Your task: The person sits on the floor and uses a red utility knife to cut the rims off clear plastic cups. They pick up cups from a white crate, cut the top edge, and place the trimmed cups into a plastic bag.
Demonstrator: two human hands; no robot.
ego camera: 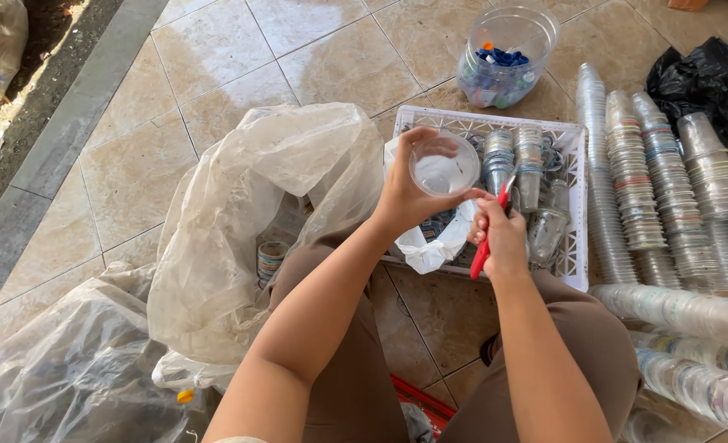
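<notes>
- Left hand (403,197) gripped a clear cup (443,166), fingers closed around its rim.
- Right hand (499,238) clenched a red cutter (490,234), tip at the rim.
- Step judged: trimming the cup; the next cut would call for a steady cup.

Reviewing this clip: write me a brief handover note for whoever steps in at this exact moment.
Left hand holds a clear plastic cup, mouth towards the camera. Right hand grips a red-handled cutter, tip at the cup's rim. White crate ahead holds stacked cups; long cup stacks lie right; clear jar of blue caps behind. Done: many cups stacked. Left: cups in the big plastic bag.
</notes>
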